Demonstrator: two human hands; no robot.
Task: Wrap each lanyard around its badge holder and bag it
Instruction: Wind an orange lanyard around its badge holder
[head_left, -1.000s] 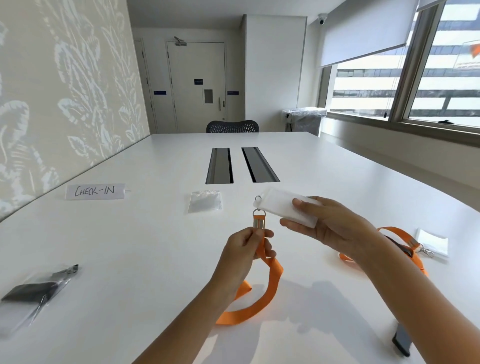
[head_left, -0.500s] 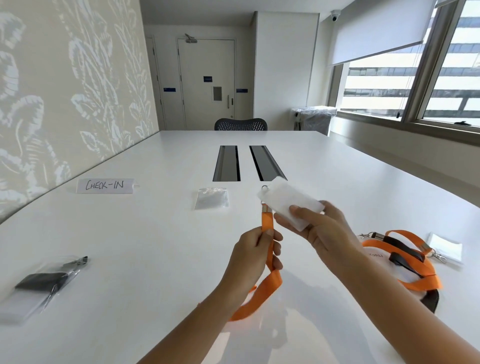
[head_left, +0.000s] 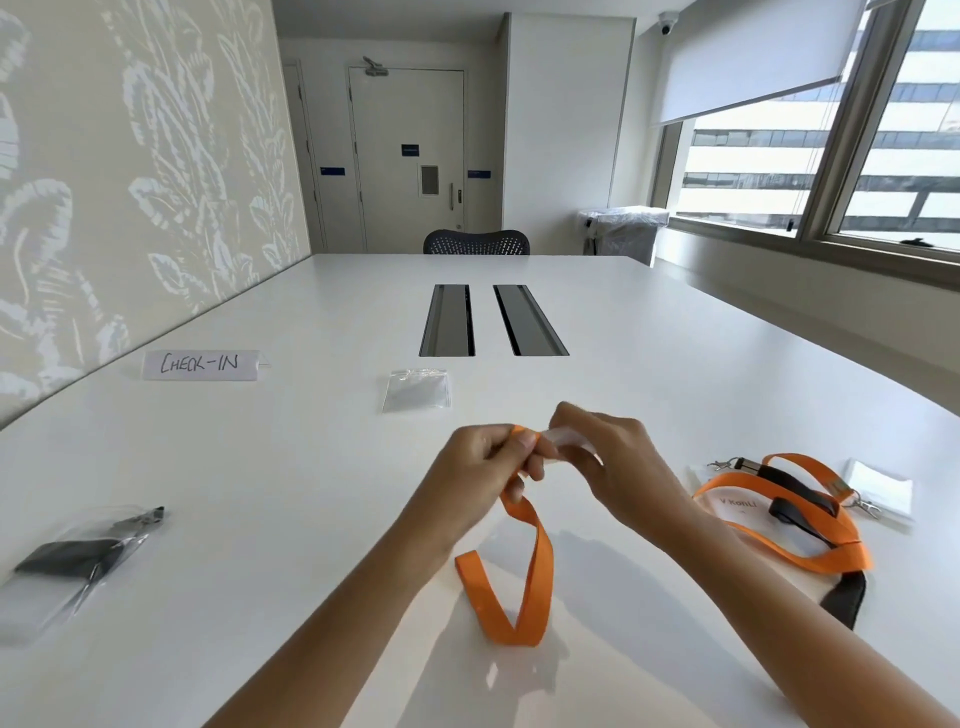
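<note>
My left hand (head_left: 480, 470) pinches an orange lanyard (head_left: 519, 582) near its top, and the strap hangs down in a loop onto the white table (head_left: 285, 493). My right hand (head_left: 608, 462) grips a clear badge holder (head_left: 569, 439) close against the left hand; most of the holder is hidden by fingers. The strap passes over the holder's left end. An empty clear bag (head_left: 417, 389) lies on the table beyond my hands.
At the right lie more orange and black lanyards (head_left: 789, 514) with badge holders (head_left: 878, 493). A bagged black lanyard (head_left: 72, 566) sits at the left front. A "CHECK-IN" sign (head_left: 200, 364) stands at the left; two cable slots (head_left: 488, 319) lie mid-table.
My hands have come together and dropped lower. The badge holder, held out flat before, is now turned edge-on inside my right hand, with the strap laid over its end.
</note>
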